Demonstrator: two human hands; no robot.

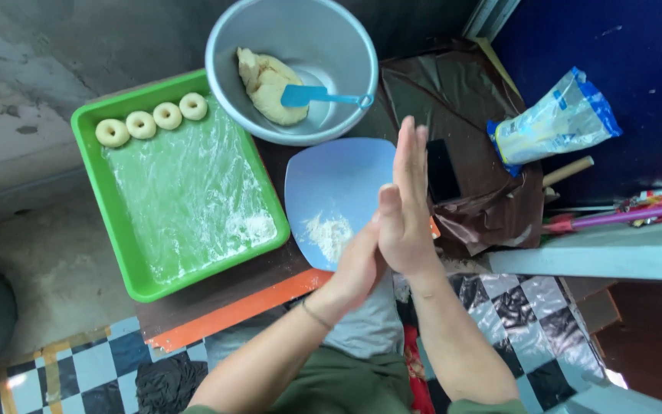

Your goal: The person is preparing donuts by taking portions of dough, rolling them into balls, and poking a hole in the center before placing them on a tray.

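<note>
The left hand and right hand are pressed palm to palm above the near edge of the blue plate. This looks like the rolling step for a piece of dough, though nothing shows between the palms, so I cannot tell whether they hold any. Flour lies on the plate just left of the hands. The dough lump sits farther off in the metal bowl with a blue spatula. Four dough rings line the far edge of the green tray, to the left.
</note>
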